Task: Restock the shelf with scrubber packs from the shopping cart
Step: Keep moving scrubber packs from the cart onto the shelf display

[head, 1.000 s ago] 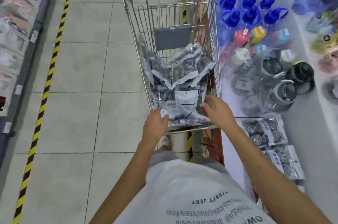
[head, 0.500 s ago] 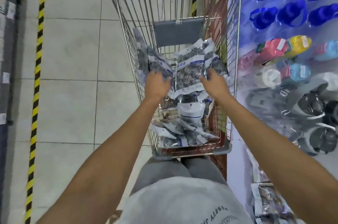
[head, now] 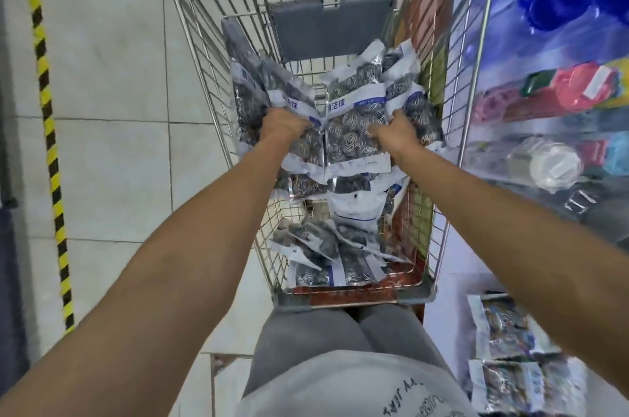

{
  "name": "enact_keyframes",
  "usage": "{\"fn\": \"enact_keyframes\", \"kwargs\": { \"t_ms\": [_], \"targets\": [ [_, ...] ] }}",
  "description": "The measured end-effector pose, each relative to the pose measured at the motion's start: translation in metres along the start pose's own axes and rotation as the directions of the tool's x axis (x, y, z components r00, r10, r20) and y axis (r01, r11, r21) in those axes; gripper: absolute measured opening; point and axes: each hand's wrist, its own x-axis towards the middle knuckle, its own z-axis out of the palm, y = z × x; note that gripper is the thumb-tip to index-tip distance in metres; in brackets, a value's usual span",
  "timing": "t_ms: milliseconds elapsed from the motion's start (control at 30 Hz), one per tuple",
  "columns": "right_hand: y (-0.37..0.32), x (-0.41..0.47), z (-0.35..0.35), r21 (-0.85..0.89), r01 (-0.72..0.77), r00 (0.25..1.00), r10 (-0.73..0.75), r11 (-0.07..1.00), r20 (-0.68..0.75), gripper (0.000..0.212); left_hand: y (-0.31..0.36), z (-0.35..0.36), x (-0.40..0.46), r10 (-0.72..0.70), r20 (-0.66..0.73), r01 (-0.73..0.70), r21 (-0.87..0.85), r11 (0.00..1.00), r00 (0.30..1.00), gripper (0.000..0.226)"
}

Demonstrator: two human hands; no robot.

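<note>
Reaching into the silver wire shopping cart [head: 452, 130], I have both hands on a bundle of clear plastic packs of steel-wool scrubbers with white and blue labels [head: 350, 130]. My left hand [head: 282, 125] curls its fingers round the bundle's left edge; my right hand [head: 396, 134] clamps the right edge. More packs lie loose on the cart floor [head: 326, 256]. Two packs [head: 510, 358] already rest on the white shelf [head: 446, 321] at my right.

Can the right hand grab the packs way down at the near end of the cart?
Probably yes. The right hand is busy on the upper packs, but nothing covers the low packs in the cart; its top is open.
</note>
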Motion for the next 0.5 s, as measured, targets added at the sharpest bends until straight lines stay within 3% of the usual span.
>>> {"fn": "enact_keyframes", "kwargs": {
  "t_ms": [67, 267, 300, 400, 500],
  "targets": [
    [-0.001, 0.008, 0.004, 0.018, -0.028, 1.000, 0.028, 0.999, 0.008, 0.074, -0.005, 0.003, 0.013, -0.033, 0.032, 0.034, -0.029, 0.999, 0.999, 0.017],
    [-0.004, 0.029, 0.018, -0.050, -0.077, 0.996, 0.079, 0.996, 0.052, 0.089, -0.014, 0.026, 0.020, -0.112, 0.075, 0.119, -0.108, 0.987, 0.991, 0.034],
    [-0.004, 0.031, 0.020, -0.058, -0.079, 0.996, 0.082, 0.995, 0.048, 0.092, -0.017, 0.028, 0.021, -0.115, 0.086, 0.128, -0.161, 0.979, 0.990, 0.039],
    [-0.003, 0.033, 0.022, -0.074, -0.058, 0.998, 0.060, 0.996, 0.025, 0.086, -0.022, 0.032, 0.020, -0.155, 0.114, 0.183, -0.302, 0.936, 0.981, 0.085],
    [-0.002, 0.029, 0.017, 0.019, -0.029, 0.999, 0.028, 0.999, 0.026, 0.080, -0.026, 0.030, 0.016, -0.144, 0.097, 0.171, -0.404, 0.899, 0.985, 0.092]
  ]
}}
